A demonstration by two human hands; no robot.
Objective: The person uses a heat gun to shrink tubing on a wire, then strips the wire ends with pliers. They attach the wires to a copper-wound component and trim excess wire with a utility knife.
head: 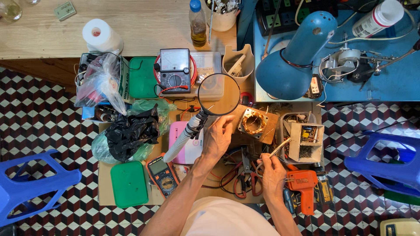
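Our left hand (217, 137) pinched something tiny under the round black-rimmed magnifier (218, 94); right hand (272, 171) gripped thin pale wires (280, 147). Risk: wires snagging the copper-wound stator (254, 123).

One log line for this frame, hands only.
left hand: at round black magnifier rim | right hand: holds thin pale wires | beside copper-wound stator

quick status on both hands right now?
Left hand: fingers curled beside the magnifier, grip cannot be told.
Right hand: closed on a thin wire bundle.
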